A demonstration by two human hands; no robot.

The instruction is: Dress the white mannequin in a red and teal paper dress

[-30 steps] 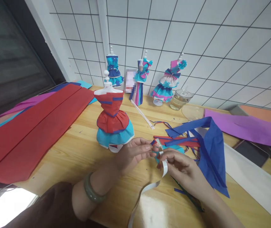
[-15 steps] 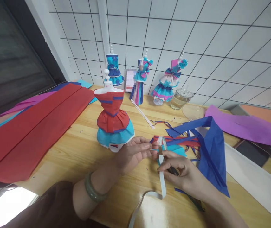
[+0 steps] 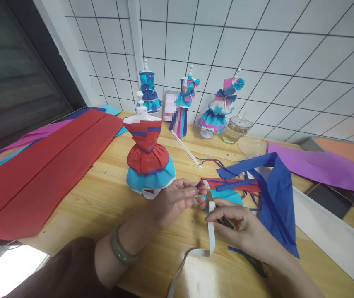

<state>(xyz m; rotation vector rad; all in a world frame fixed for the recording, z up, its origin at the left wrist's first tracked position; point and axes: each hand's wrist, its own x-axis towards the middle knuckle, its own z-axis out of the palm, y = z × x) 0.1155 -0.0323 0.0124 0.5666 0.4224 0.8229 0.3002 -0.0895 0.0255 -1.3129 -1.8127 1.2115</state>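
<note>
My left hand (image 3: 178, 200), a green bangle at its wrist, pinches one end of a narrow strip just right of the red and turquoise dress form (image 3: 148, 153). Between thumb and fingers, my right hand (image 3: 231, 221) grips the white tape (image 3: 212, 238), whose tail curls down to the table's front edge. The upper part of the tape looks brownish between the hands, with a white tip above. Under the right hand lies a dark tool (image 3: 256, 265), partly hidden.
Blue fabric (image 3: 279, 198) and red and turquoise scraps lie right of the hands. Red fabric (image 3: 55, 165) spreads at the left. Three dressed forms and a lidded glass (image 3: 237, 129) stand by the tiled wall. Purple fabric (image 3: 319, 165) lies far right.
The white loop that stood above the fingers is gone; the tape's top now shows a short tip, and a white fold sits at my right fingertips. Both hands stay nearly in place.
</note>
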